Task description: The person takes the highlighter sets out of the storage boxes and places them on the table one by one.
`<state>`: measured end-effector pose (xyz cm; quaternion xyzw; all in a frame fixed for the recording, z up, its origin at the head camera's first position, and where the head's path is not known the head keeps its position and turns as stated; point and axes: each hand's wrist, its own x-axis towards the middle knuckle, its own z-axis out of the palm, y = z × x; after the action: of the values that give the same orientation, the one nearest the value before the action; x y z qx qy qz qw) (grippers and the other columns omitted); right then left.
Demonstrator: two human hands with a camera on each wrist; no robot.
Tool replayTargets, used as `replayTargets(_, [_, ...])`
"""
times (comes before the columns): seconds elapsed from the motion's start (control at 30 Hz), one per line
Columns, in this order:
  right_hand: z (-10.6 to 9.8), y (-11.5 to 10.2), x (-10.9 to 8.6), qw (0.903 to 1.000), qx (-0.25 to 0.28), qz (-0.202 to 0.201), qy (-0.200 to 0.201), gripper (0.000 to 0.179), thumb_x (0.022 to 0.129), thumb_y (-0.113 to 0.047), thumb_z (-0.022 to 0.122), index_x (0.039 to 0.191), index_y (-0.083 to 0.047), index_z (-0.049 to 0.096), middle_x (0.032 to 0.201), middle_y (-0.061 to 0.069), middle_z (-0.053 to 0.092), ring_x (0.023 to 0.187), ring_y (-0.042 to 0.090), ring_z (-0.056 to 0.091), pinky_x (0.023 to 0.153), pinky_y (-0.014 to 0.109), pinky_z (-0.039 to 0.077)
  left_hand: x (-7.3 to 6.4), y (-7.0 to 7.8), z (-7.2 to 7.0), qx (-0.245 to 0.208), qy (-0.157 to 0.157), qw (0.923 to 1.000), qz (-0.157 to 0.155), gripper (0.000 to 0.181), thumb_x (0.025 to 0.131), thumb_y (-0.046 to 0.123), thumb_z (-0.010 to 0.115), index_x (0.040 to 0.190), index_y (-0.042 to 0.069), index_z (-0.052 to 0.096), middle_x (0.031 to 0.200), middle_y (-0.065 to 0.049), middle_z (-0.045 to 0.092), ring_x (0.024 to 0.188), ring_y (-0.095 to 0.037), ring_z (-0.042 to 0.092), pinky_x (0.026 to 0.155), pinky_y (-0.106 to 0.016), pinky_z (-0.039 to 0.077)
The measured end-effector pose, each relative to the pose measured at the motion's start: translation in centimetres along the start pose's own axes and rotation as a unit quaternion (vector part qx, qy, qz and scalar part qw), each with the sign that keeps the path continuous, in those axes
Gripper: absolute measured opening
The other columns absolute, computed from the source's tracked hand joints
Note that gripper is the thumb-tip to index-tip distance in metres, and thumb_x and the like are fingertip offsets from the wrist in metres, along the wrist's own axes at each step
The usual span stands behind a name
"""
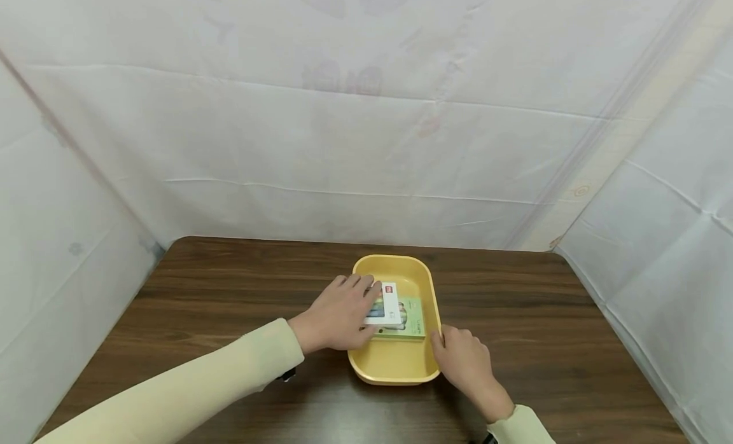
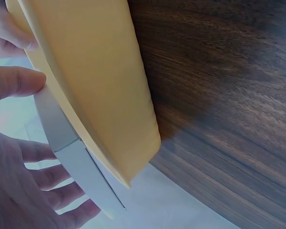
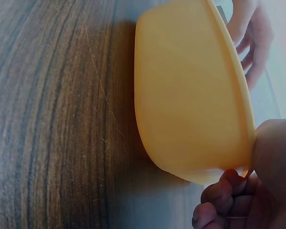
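Note:
A yellow plastic basin (image 1: 392,366) stands on the table with a green box (image 1: 415,320) lying flat inside it. Over the green box is a smaller white box (image 1: 392,304) with a red label and a coloured picture on its face. My left hand (image 1: 339,313) grips this white box from the left, thumb at the near end and fingers across the top. In the left wrist view the white box (image 2: 88,174) shows edge-on along the basin's rim. My right hand (image 1: 465,359) pinches the basin's right rim near its front corner, thumb inside, the other fingers curled outside.
The dark wood-grain table (image 1: 258,285) extends to both sides of the basin. White sheeting (image 1: 343,145) hangs behind the table's far edge, and more white sheeting (image 1: 670,272) closes off the right side.

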<state>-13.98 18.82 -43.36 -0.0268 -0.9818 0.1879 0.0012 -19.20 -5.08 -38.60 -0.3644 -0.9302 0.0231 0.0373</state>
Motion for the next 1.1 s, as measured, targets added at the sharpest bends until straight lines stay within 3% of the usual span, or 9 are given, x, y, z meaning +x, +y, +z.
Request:
replayTargets(0.63, [0.1,-0.1,0.1,0.9999,0.010,0.005,-0.009,0.036,0.097,-0.030,0.048,0.064,-0.017,0.049,0.053,-0.001,0.046,0.048,0.015,0.045,0.045,0.031,0.031,-0.6,-0.9,0.0,-0.018,-0.013,0.9996,-0.017,0.067,0.091,0.046,0.049,0.146,0.008,0.040,0.144,-0.012,0.045,0.126,-0.027,0.047,0.102,-0.045,0.040])
replayTargets(1.1, [0.0,0.0,0.0,0.9998,0.014,0.007,-0.008,0.036,0.098,-0.029,0.048,0.064,-0.016,0.048,0.053,-0.001,0.045,0.048,0.015,0.044,0.045,0.031,0.031,-1.2,-1.5,-0.3,-0.014,0.000,0.9997,-0.020,0.066,0.090,0.043,0.050,0.145,0.007,0.041,0.143,-0.013,0.046,0.127,-0.028,0.048,0.103,-0.047,0.040])
